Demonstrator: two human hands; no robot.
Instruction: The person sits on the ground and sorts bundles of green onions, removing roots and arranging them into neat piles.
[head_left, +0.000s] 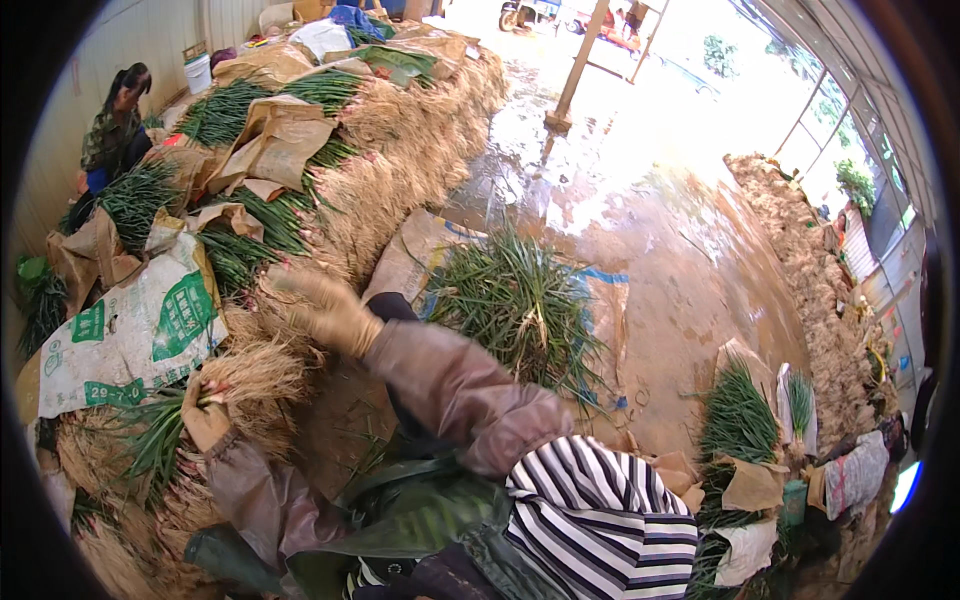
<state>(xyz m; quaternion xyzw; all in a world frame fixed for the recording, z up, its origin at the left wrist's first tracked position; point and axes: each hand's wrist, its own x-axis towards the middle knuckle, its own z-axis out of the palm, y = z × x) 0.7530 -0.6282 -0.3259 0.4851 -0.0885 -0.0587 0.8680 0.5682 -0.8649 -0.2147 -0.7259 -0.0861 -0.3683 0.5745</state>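
My left hand (205, 421), in a tan glove, grips a bunch of spring onions (221, 386) near where the stems meet the roots. The bunch's pale, bushy roots point right, and its green leaves hang down to the left. Blurred by motion, my gloved right hand (330, 311) is held out over the root ends of the stacked onions (262, 322), with nothing visible in it. A white and green printed sack (142, 330) covers part of the stack just beyond my left hand. Brown waterproof sleeves cover both forearms.
A long root-faced onion stack (420, 127) runs away at the left. Loose green leaves (517, 307) are heaped on sacking on the wet floor (660, 277). Another person (116, 127) is by the left wall. More onions (739, 420) stand at right; a post (577, 67) rises beyond.
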